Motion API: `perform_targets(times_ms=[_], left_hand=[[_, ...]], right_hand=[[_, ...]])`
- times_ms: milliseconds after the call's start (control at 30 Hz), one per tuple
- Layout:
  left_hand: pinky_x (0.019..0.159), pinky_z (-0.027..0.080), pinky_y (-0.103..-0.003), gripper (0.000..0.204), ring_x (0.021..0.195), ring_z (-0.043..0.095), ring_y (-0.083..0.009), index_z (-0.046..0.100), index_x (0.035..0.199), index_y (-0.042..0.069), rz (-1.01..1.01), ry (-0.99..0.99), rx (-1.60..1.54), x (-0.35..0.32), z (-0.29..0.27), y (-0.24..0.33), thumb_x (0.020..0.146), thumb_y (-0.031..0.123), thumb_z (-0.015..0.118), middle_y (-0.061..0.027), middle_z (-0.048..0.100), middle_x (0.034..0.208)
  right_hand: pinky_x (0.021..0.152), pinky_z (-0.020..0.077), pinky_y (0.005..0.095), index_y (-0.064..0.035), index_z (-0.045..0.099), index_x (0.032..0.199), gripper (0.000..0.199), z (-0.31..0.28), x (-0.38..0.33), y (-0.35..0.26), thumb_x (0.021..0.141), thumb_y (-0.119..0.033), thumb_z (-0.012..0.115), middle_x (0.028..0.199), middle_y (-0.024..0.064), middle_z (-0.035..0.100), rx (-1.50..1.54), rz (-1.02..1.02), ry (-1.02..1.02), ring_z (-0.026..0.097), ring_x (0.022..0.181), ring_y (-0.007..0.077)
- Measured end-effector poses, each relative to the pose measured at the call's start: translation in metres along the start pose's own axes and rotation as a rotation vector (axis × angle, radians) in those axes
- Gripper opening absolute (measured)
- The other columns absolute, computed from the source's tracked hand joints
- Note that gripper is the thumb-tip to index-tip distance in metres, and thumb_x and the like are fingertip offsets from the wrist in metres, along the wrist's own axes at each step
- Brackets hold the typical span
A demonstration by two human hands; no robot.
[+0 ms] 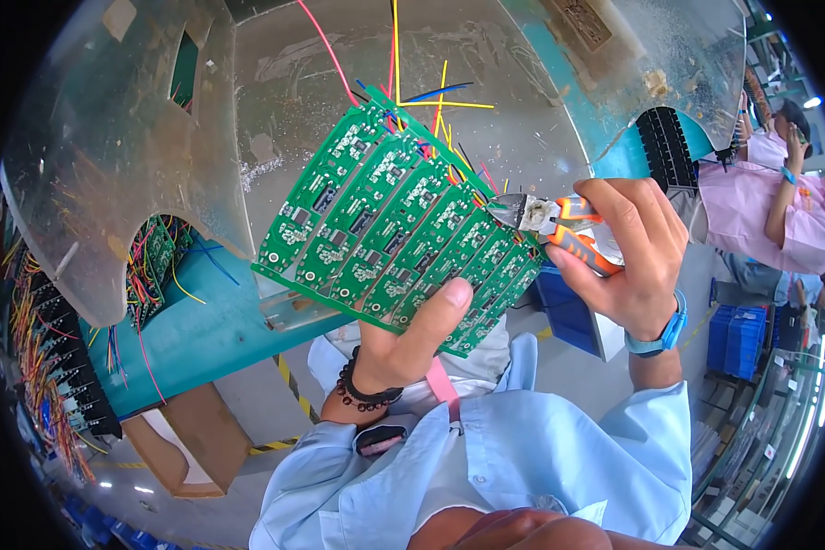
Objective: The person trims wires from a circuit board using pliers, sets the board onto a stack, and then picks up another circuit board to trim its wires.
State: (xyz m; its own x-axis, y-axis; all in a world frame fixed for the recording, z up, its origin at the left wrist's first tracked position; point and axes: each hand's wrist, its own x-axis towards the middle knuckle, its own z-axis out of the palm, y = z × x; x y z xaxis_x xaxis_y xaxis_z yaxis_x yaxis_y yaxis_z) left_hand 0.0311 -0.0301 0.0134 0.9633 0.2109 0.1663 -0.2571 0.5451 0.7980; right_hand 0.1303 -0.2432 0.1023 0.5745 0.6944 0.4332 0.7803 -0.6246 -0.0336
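Note:
A green circuit board panel [367, 229], split into several narrow boards, is tilted in front of me. My left hand [422, 335] grips its lower edge, thumb on the face and the other fingers hidden behind. Red, yellow, blue and black wires [440, 101] stick out along its far upper edge. My right hand [637, 243] is closed round the orange and grey handles of a pair of cutting pliers [541, 216]. The pliers' jaws touch or nearly touch the panel's right upper edge, among the wire ends; whether they pinch a wire I cannot tell.
Scratched clear shields [147, 119] stand left and right over a grey and teal bench [202, 321]. Wired boards [156, 266] and a black rack [64, 367] lie at left. A cardboard box [192, 445] and blue bins [735, 339] are lower. Another person in pink [761, 202] is at right.

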Motion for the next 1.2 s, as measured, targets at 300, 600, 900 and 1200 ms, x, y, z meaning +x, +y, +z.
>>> perform_targets(times_ms=[300, 600, 900, 1200], left_hand=[[0.1, 0.053, -0.037, 0.044, 0.114, 0.068, -0.0212, 0.059, 0.136, -0.007, -0.013, 0.007, 0.023, -0.002, 0.0002, -0.0038, 0.093, -0.001, 0.067, -0.0155, 0.069, 0.126], [0.097, 0.053, -0.037, 0.037, 0.11, 0.068, -0.0211, 0.064, 0.129, -0.007, -0.003, 0.016, 0.107, -0.0017, 0.0003, -0.0041, 0.093, 0.0, 0.067, -0.0143, 0.071, 0.122], [0.095, 0.053, -0.036, 0.035, 0.108, 0.069, -0.0211, 0.065, 0.127, -0.006, 0.004, 0.027, 0.104, -0.001, 0.0004, -0.0039, 0.093, 0.001, 0.068, -0.014, 0.072, 0.121], [0.096, 0.053, -0.036, 0.035, 0.11, 0.069, -0.0213, 0.065, 0.127, -0.006, -0.028, 0.002, 0.107, -0.0019, 0.0028, 0.0026, 0.093, 0.002, 0.068, -0.0144, 0.071, 0.122]], right_hand=[[0.071, 0.0536, 0.0385, -0.0004, 0.071, 0.109, 0.05, 0.0004, 0.0043, -0.0042, 0.073, -0.031, 0.089, 0.097, 0.0125, 0.07, -0.022, -0.001, 0.043, 0.067, 0.082, 0.0289], [0.068, 0.0534, 0.0374, -0.0005, 0.071, 0.107, 0.049, 0.0008, 0.0043, -0.0068, 0.073, -0.03, 0.089, 0.094, 0.0115, 0.07, -0.015, 0.004, 0.029, 0.066, 0.078, 0.0274], [0.056, 0.0485, 0.0353, -0.005, 0.072, 0.106, 0.051, 0.0043, 0.0029, -0.0076, 0.066, -0.029, 0.093, 0.086, 0.0053, 0.066, -0.024, -0.017, 0.043, 0.061, 0.068, 0.0233], [0.07, 0.0537, 0.0383, -0.0003, 0.071, 0.11, 0.049, 0.0004, 0.0082, -0.0043, 0.074, -0.029, 0.089, 0.096, 0.0125, 0.07, -0.018, -0.006, 0.049, 0.066, 0.08, 0.0277]])
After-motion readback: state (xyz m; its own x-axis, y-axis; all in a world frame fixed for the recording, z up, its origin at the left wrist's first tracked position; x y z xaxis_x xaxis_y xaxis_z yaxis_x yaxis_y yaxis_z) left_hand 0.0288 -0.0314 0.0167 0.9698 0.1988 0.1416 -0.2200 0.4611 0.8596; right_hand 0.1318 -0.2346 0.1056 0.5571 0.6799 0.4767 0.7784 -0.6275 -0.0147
